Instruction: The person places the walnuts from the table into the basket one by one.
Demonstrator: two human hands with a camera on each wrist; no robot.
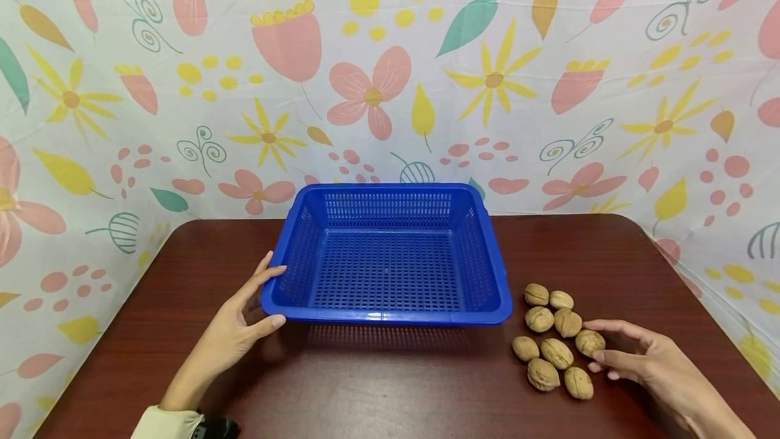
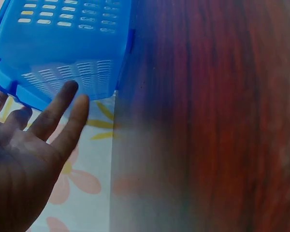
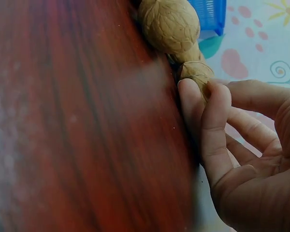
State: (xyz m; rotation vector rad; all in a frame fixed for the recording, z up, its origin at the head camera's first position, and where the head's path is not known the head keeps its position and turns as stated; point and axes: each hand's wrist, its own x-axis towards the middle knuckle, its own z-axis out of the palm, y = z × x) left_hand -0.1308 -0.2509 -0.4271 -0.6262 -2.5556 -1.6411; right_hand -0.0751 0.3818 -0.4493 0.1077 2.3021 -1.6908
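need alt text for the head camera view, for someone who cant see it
A person's left hand touches the near left corner of an empty blue plastic basket on a dark red-brown table, while the right hand touches one of eight walnuts clustered to the basket's right. A floral cloth with pink and yellow flowers forms the backdrop.

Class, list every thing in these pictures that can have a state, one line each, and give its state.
blue basket: upright on the table, empty, held at its left rim.
left hand: fingers straight, touching the blue basket's corner.
walnuts: eight, whole, clustered on the table, outside the basket.
right hand: fingers curled, fingertips pinching the nearest walnut.
table: dark wood, flat.
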